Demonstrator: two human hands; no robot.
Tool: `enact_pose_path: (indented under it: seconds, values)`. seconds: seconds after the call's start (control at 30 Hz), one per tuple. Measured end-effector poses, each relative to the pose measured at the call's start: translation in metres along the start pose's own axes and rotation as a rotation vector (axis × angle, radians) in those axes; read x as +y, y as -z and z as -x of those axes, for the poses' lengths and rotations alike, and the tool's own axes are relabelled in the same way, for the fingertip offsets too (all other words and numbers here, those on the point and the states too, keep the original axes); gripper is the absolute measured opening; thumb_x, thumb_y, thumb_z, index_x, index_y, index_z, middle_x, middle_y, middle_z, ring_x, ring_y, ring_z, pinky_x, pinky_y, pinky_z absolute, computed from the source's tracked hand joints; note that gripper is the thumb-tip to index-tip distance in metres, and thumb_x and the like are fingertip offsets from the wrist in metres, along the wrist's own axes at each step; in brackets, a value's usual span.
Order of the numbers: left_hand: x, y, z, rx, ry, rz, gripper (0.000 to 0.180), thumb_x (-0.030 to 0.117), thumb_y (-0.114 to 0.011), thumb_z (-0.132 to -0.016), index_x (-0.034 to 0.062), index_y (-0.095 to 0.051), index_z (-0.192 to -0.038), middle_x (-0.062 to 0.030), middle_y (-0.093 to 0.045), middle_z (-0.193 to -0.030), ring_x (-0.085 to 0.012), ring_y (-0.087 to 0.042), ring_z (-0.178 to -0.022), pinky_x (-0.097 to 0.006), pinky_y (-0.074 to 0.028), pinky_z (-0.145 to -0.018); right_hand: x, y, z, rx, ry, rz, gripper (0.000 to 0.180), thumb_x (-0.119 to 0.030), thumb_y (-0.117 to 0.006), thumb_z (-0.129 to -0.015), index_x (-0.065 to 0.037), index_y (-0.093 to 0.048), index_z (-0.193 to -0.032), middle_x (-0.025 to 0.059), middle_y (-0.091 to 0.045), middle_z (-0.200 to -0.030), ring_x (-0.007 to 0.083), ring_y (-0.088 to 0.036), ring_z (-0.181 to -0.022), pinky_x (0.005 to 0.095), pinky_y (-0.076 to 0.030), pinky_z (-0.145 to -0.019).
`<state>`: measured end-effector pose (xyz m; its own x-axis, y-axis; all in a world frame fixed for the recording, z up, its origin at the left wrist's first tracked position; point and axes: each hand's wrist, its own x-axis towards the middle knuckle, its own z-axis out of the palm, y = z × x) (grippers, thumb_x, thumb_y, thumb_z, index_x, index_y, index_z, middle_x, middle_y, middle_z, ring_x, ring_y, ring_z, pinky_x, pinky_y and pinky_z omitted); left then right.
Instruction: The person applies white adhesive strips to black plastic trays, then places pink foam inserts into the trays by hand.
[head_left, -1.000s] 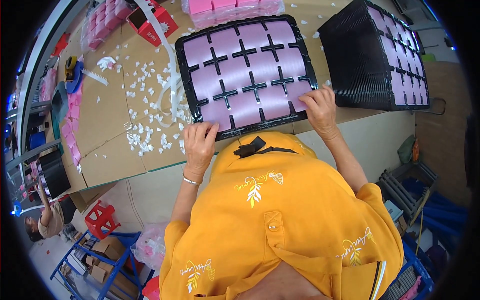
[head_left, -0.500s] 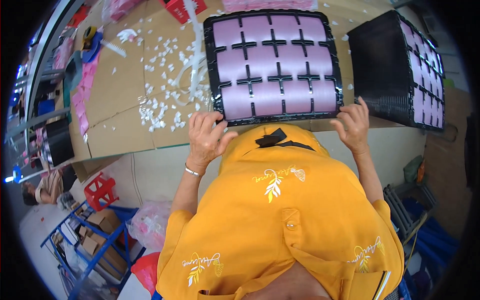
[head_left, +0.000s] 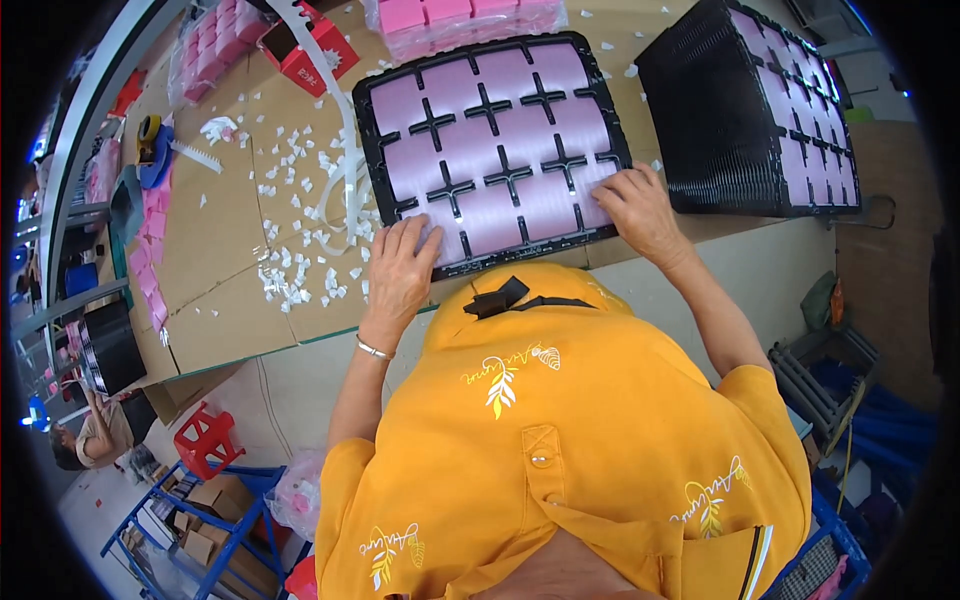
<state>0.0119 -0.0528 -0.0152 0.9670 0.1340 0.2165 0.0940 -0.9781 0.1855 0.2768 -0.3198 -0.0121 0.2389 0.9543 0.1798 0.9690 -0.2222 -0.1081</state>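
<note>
A black plastic tray [head_left: 470, 265] with rows of glossy pale pink spools [head_left: 510, 205] lies on the cardboard-covered table before me, turned slightly. Black cross-shaped dividers show between the spools. At its near left corner my left hand [head_left: 400, 265] grips the rim, fingertips over the edge beside a spool. My right hand [head_left: 640, 212] is closed on the right rim near the front corner, fingers on top. The undersides of both grips are hidden.
To the right stands a tall stack of black trays [head_left: 710, 130] with pink spools on top. Scattered white scraps [head_left: 290, 270] and a clear strip [head_left: 350, 180] lie left of the tray. Behind are a red box [head_left: 310, 55] and wrapped pink blocks [head_left: 460, 20]. A person [head_left: 95, 440] is at far left.
The tray has turned slightly counterclockwise in view. My left hand has moved onto its near left corner, and my right hand has gone from the near edge to the right rim.
</note>
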Motion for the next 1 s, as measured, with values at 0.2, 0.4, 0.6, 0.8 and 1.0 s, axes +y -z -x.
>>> enact_pose_path:
  seconds: [0.2, 0.4, 0.6, 0.8, 1.0]
  values:
    - [-0.007, 0.006, 0.004, -0.018, -0.029, 0.009, 0.019, 0.01, -0.063, -0.08, 0.0047, -0.065, -0.098, -0.0101, -0.06, -0.109, -0.0276, -0.055, -0.11, -0.046, -0.04, -0.098, 0.0, 0.016, 0.007, -0.057, -0.028, -0.023, 0.01, -0.006, -0.063, -0.078, -0.007, -0.064, -0.087, 0.0058, -0.058, -0.089, 0.0241, -0.058, -0.092, 0.047, -0.039, -0.1]
    - [-0.042, 0.007, -0.073, 0.322, 0.024, 0.069, 0.018, 0.0, -0.064, -0.077, 0.003, -0.065, -0.094, -0.011, -0.061, -0.101, -0.0285, -0.059, -0.094, -0.039, -0.048, -0.082, 0.03, 0.023, -0.078, 0.328, -0.012, 0.069, 0.013, -0.005, -0.063, -0.076, -0.007, -0.064, -0.088, 0.0066, -0.057, -0.083, 0.0257, -0.058, -0.083, 0.0413, -0.043, -0.086]
    - [-0.071, -0.037, -0.169, 0.249, -0.054, 0.121, 0.026, 0.0, -0.057, -0.076, 0.0057, -0.066, -0.099, -0.0094, -0.06, -0.105, -0.0291, -0.058, -0.094, -0.04, -0.049, -0.082, 0.076, -0.052, -0.16, 0.244, -0.008, 0.119, 0.021, -0.005, -0.055, -0.079, -0.011, -0.067, -0.095, 0.0065, -0.058, -0.089, 0.0255, -0.057, -0.092, 0.0404, -0.041, -0.084]
    - [-0.082, -0.051, -0.171, 0.148, -0.013, -0.058, 0.035, -0.004, -0.053, -0.076, 0.0079, -0.066, -0.106, -0.01, -0.062, -0.11, -0.0304, -0.06, -0.096, -0.039, -0.051, -0.084, 0.084, -0.064, -0.175, 0.2, -0.197, 0.242, 0.015, -0.01, -0.058, -0.079, -0.011, -0.067, -0.091, 0.0062, -0.058, -0.096, 0.0252, -0.057, -0.097, 0.0442, -0.041, -0.084]
    - [-0.091, -0.031, -0.133, 0.445, 0.335, 0.098, 0.021, 0.003, -0.056, -0.081, 0.0063, -0.069, -0.098, -0.0141, -0.065, -0.094, -0.034, -0.063, -0.087, -0.041, -0.052, -0.074, 0.087, -0.033, -0.128, 0.238, -0.366, 0.031, 0.011, -0.013, -0.06, -0.084, -0.007, -0.067, -0.089, 0.0117, -0.062, -0.088, 0.0339, -0.063, -0.087, 0.0477, -0.048, -0.074]
